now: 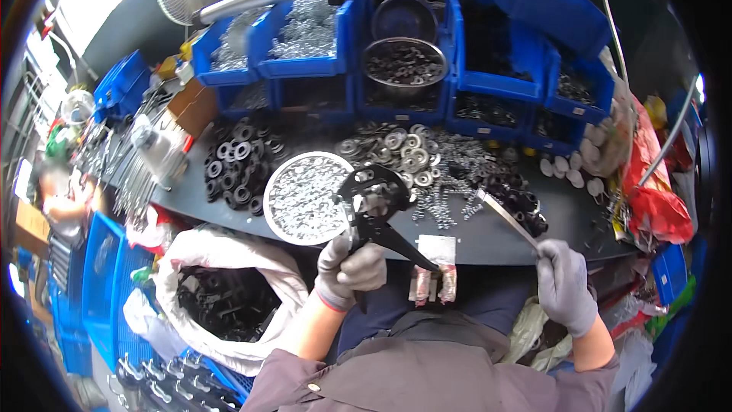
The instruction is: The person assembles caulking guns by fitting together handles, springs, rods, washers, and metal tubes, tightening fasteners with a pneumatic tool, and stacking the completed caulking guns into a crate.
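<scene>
gloves on both our hands here, grey knit ones. our left hand (349,268) has its grip pressed tight around the handle of a black metal bracket-like tool with round holes (371,197), which sticks up over the front edge of the dark table (473,238), just beside the round metal pan of small silvery washers (305,197). our right hand (565,287) has its grip wrapped around the lower end of a thin flat metal strip (506,217), whose tip points up-left toward the pile of small springs and black rubber rings (488,183).

what could go wrong, as we see it: the black tool hangs right next to that pan, and the pan sits at the table's front edge, so one careless swing would likely knock it and dump washers into the white sack of black parts (221,297) below. the strip's tip is close to the loose springs too, so a flick could scatter them off the table. gloves probably dull the feel as well, so the thin strip could twist or slip in the hand. further back, blue plastic bins (305,38) and a steel bowl of dark rings (404,62) look safely out of reach.
</scene>
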Action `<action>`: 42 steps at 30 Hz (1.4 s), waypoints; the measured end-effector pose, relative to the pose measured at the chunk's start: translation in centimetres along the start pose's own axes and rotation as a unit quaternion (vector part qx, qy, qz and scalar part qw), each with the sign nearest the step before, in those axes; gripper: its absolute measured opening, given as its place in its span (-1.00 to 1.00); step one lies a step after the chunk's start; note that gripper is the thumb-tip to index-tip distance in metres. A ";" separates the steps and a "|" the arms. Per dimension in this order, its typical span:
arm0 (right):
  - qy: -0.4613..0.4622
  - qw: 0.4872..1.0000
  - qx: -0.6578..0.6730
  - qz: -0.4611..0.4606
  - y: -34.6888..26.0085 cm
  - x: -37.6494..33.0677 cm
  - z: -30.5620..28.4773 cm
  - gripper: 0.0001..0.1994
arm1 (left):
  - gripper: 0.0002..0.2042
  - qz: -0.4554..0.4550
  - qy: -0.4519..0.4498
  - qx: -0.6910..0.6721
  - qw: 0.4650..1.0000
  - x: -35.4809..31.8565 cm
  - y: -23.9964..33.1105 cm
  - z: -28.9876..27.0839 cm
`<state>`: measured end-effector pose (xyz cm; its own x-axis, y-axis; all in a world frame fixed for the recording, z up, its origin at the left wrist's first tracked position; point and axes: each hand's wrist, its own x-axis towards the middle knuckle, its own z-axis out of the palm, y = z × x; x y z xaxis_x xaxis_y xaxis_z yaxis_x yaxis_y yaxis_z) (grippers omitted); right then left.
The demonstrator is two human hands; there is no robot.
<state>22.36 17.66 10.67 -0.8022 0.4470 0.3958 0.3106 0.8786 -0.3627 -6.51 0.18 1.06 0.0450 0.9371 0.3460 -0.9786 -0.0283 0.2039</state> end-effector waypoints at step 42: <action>-0.232 0.918 0.296 0.126 3.3 -3.3 1.9 -0.79 | -0.37 -0.319 0.047 -0.049 0.945 -0.4 -2.5 1.2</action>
<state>25.03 18.79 6.54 -0.9162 0.3836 -0.1161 0.2952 0.4500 -0.8429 -3.83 -0.54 1.49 0.6189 0.7794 0.0979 -0.7724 0.5812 0.2563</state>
